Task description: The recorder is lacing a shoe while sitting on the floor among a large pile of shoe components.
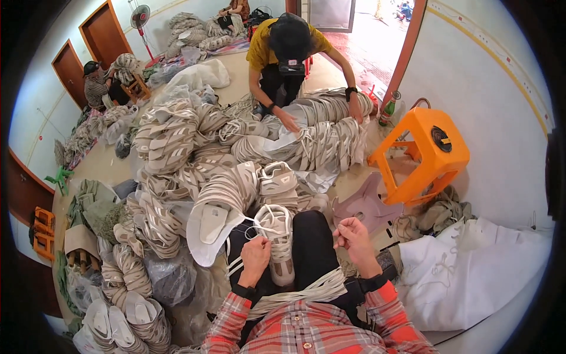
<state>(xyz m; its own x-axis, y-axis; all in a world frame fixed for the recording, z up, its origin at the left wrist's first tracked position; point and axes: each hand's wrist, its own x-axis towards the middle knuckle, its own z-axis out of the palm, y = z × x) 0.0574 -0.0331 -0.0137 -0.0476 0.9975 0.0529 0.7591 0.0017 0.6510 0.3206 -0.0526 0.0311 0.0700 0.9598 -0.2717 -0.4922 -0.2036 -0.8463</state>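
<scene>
A beige and white shoe upper [275, 231] lies across my lap, its pale laces part-threaded through the eyelets. Against its left side my left hand [256, 259] is closed, the fingers pinching a white shoelace [240, 231] that loops out to the left. My right hand [355, 241] is raised above my right thigh, apart from the shoe, its thumb and fingers pressed together; whatever is between them is too small to make out. Across my waist rests a bundle of loose pale laces [306, 293]. A nested stack of shoe uppers [219, 200] leans beside my left knee.
Heaps of shoe uppers [168, 133] cover the floor ahead and left. A co-worker in a yellow shirt [257, 54] bends over long rows of uppers [327, 141]. An orange stool [415, 154], a green bottle [388, 110] and a white sack [460, 271] are to the right.
</scene>
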